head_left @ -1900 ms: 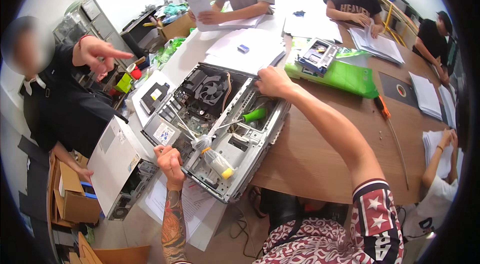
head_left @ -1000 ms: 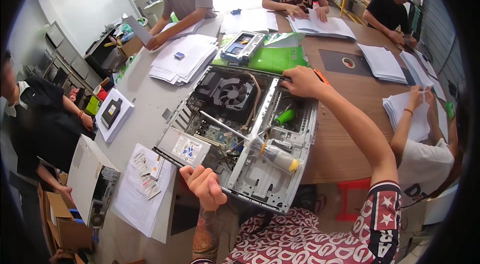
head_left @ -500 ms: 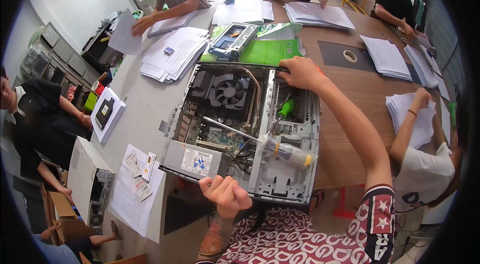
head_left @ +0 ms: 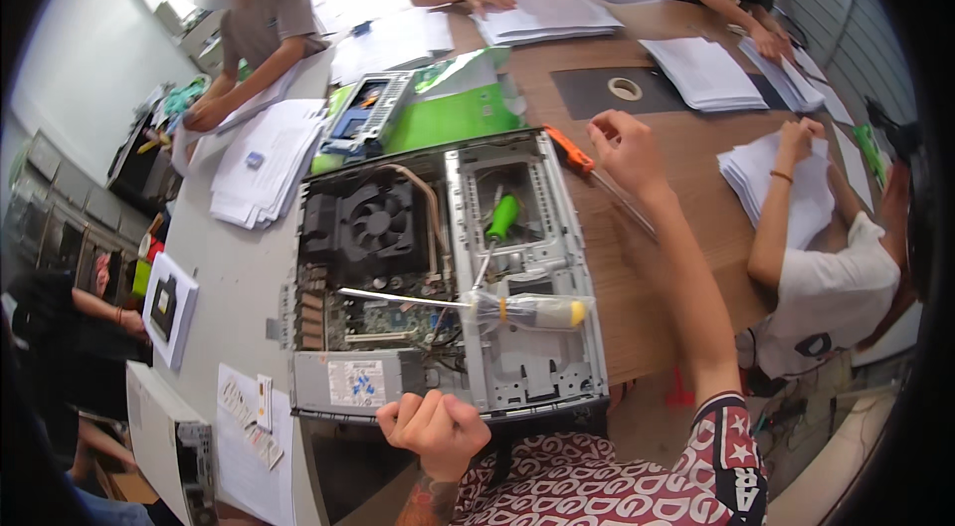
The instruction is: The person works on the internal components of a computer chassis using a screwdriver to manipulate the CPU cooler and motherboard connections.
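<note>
An uncovered desktop computer case (head_left: 517, 367) lies in front of me, showing a black fan (head_left: 376, 219) and a silver power supply (head_left: 313, 379). My left hand (head_left: 435, 431) is closed at the case's near edge, with the fingertips hidden. Off the far right corner, my right hand (head_left: 629, 156) is raised, loosely curled and holding nothing. Close to it is a screwdriver with an orange handle (head_left: 569, 150), its shaft pointing toward me. Across the case rest a screwdriver with a clear, yellow-ended handle (head_left: 532, 311) and a green-handled screwdriver (head_left: 504, 217).
Beyond the case are a metal drive cage (head_left: 368, 113) and a green sheet (head_left: 448, 118). Paper stacks (head_left: 267, 163) lie around the table, and a tape roll (head_left: 625, 89) sits on a dark panel. Several people work around it. Another computer case (head_left: 164, 436) stands at lower left.
My right hand has let go of the case's far right corner and lifted off it. The orange-handled screwdriver now shows more fully. The view has shifted right; my left hand stays at the near edge.
</note>
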Action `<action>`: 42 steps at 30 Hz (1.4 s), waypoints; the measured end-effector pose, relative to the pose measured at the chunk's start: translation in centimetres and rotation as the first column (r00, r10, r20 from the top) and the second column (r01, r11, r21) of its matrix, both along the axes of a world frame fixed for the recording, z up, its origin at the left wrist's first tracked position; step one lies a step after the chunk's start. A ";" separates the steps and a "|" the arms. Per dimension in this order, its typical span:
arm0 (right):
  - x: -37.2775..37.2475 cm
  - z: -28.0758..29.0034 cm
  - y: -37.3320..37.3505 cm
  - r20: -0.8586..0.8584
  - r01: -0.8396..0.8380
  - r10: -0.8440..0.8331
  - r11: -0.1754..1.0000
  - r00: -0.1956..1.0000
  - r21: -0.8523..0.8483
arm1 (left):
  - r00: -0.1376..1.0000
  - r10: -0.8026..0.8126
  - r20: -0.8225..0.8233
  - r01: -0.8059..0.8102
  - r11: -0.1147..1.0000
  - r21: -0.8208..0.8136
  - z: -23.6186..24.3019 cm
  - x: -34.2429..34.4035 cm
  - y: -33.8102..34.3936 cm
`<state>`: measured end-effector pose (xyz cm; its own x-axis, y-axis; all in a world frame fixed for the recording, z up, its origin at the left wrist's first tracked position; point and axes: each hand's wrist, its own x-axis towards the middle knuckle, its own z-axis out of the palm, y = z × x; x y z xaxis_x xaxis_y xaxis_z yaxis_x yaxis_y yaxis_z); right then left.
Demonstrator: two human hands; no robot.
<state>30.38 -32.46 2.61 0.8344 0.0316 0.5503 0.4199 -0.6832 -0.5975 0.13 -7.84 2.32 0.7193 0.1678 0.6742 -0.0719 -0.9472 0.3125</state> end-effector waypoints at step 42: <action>-15.5 8.1 5.5 -0.360 -0.704 0.605 0.591 0.710 -0.394 | 0.892 -0.447 -0.066 0.437 0.891 -0.121 9.7 14.9 11.8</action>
